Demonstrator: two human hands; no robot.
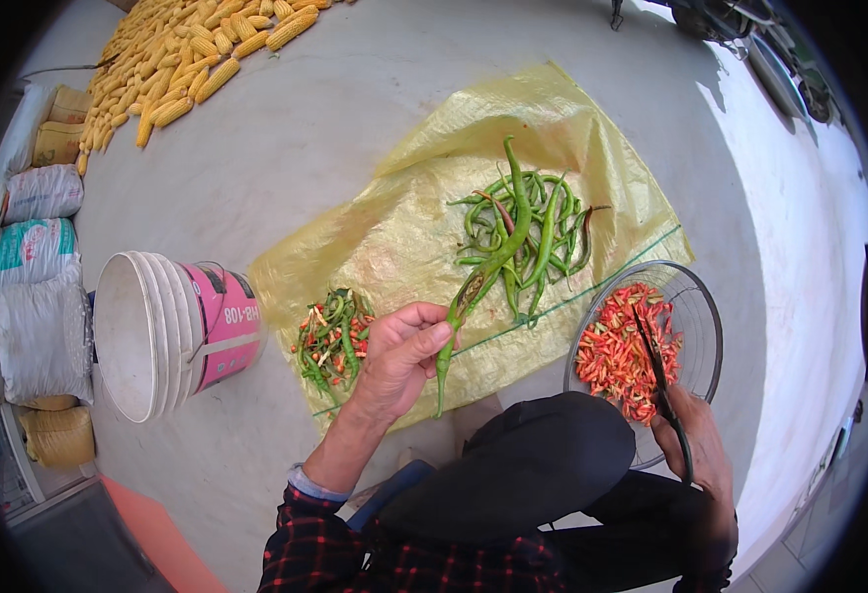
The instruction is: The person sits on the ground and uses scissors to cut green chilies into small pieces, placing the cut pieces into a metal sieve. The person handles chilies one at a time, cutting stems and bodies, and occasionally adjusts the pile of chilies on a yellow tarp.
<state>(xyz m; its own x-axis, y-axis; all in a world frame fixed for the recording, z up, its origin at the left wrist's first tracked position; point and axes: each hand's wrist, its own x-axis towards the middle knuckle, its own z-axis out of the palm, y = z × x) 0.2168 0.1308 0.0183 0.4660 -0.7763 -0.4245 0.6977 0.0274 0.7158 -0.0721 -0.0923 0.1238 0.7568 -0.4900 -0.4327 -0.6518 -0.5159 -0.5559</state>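
Observation:
My left hand [404, 351] pinches a long green chili [445, 371], its upper part split open to show seeds inside. It is raised over a yellow plastic sheet [404, 227], where a pile of green chilies [543, 222] lies at the back right and a smaller mixed heap of green chilies and red-orange bits [325, 336] lies at the left. My right hand [696, 445] grips black scissors [656, 361], blades pointing up over a wire basket [711, 316] of cut red chili pieces [627, 346].
A white bucket with a pink band [137, 336] lies on its side at left, near stacked sacks [43, 336]. Corn cobs [172, 74] cover the upper-left floor. A dark vehicle [711, 25] stands at upper right. My bent knee [543, 445] is below the sheet.

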